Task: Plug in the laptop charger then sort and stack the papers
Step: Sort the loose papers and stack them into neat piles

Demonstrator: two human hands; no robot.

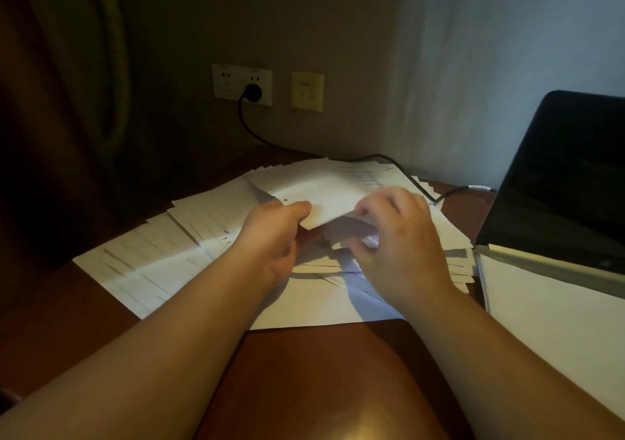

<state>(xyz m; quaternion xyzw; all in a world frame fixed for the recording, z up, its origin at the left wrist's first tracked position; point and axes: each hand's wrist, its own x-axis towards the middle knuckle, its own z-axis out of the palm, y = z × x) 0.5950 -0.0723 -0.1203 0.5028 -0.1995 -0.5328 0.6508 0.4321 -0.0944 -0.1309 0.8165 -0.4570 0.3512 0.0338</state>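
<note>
White printed papers [152, 263] lie spread in overlapping sheets across the brown desk [304, 372]. My left hand [274, 236] pinches the near edge of a lifted bundle of sheets [321, 192] above the pile. My right hand [402, 243] grips the same bundle from the right, fingers curled over its edge and blurred. The black charger plug [253, 92] sits in the white wall socket [241, 84]. Its black cable [399, 165] runs down over the papers to the laptop [561, 182], open at the right.
A yellowish wall plate [307, 91] is mounted right of the socket. A dark curtain [61, 101] hangs at the left. A white sheet [548, 321] lies under the laptop's front at the right. Bare desk shows between my forearms.
</note>
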